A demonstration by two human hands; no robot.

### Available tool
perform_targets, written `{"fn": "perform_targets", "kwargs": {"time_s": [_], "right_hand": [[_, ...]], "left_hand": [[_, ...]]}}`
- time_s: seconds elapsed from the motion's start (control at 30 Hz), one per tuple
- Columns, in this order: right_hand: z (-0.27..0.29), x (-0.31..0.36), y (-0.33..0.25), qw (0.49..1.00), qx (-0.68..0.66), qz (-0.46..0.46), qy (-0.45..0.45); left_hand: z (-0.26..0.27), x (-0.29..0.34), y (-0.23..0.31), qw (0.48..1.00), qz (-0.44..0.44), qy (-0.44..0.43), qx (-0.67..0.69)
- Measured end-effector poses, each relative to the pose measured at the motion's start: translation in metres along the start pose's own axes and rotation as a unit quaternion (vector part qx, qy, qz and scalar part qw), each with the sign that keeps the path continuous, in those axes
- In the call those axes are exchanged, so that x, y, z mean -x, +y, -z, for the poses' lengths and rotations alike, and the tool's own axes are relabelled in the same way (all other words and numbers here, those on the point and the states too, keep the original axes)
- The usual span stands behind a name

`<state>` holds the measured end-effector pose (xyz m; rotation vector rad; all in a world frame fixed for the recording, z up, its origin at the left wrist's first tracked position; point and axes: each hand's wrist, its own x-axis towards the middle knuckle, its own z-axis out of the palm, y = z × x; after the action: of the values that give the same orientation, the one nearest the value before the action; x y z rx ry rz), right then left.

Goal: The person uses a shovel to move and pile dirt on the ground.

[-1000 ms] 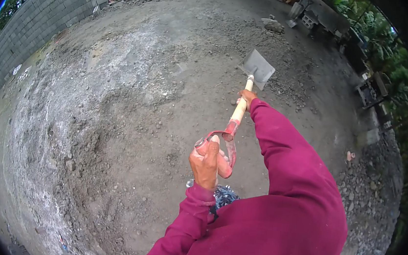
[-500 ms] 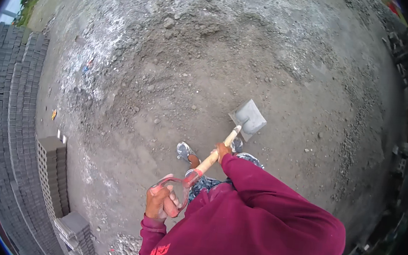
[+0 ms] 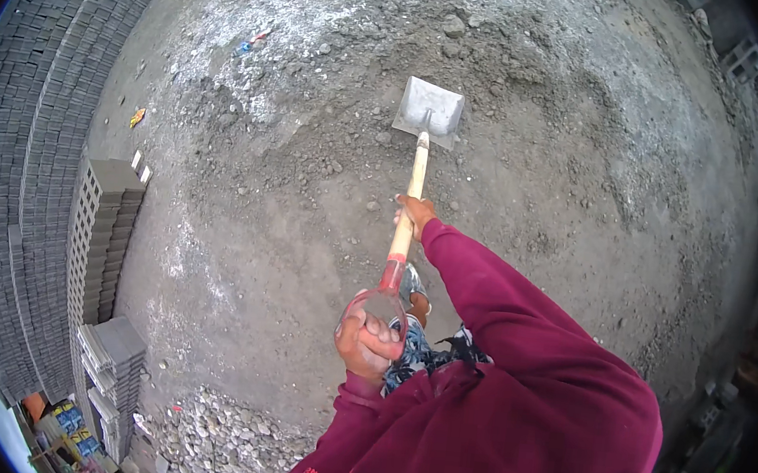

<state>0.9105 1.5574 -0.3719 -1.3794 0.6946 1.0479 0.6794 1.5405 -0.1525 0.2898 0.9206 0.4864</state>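
Note:
A shovel (image 3: pixel 429 106) with a flat grey metal blade and a pale wooden shaft stretches away in front of me. My left hand (image 3: pixel 367 343) is wrapped round the red D-shaped grip at the shaft's near end. Farther up, my right hand (image 3: pixel 415 214) grasps the wooden shaft, its fingers curled around it. The blade looks bare and lies over loose grey grit, at the near edge of a low spread of sand and lumps (image 3: pixel 495 74). Whether it touches the ground I cannot tell.
Tall rows of stacked grey blocks (image 3: pixel 19 138) line the left side, with a shorter stack of hollow blocks (image 3: pixel 105 238) nearer. Gravel (image 3: pixel 222 440) is heaped at the lower left. Small litter (image 3: pixel 250 44) lies on the whitish ground. More blocks (image 3: pixel 747 62) stand along the right edge.
The shovel has swung from beside my right foot out ahead and to the left, its blade now by the loose material. Both hands have kept hold, and my view has turned.

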Motion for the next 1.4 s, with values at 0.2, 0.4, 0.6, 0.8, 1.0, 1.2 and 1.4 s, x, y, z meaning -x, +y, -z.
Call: {"fn": "perform_targets", "kwargs": {"time_s": [0.2,0.4,0.6,0.8,1.0,1.2,1.4], "right_hand": [[-0.028,0.002,-0.084,0.928,-0.277,-0.008,-0.248],[-0.061,0.013,-0.177,0.93,-0.27,-0.051,-0.245],[-0.114,-0.085,-0.269,0.943,-0.28,0.025,-0.18],[-0.079,-0.068,-0.249,0.931,-0.269,-0.043,-0.244],[-0.073,-0.141,-0.252,0.904,-0.354,0.031,-0.238],[-0.039,-0.11,-0.31,0.949,-0.232,0.036,-0.211],[0.004,-0.13,-0.212,0.871,-0.381,0.013,-0.31]], "left_hand": [[-0.135,-0.122,-0.001,0.998,-0.024,-0.015,-0.063],[-0.248,-0.147,0.051,0.995,-0.051,-0.071,-0.052],[-0.31,-0.272,0.074,0.978,-0.055,-0.2,-0.015],[-0.284,-0.281,0.03,0.987,-0.046,-0.129,-0.089],[-0.306,-0.285,0.037,0.958,-0.048,-0.261,-0.107],[-0.364,-0.301,-0.009,0.967,0.02,-0.244,-0.071],[-0.289,-0.242,-0.022,0.945,0.003,-0.221,-0.241]]}}
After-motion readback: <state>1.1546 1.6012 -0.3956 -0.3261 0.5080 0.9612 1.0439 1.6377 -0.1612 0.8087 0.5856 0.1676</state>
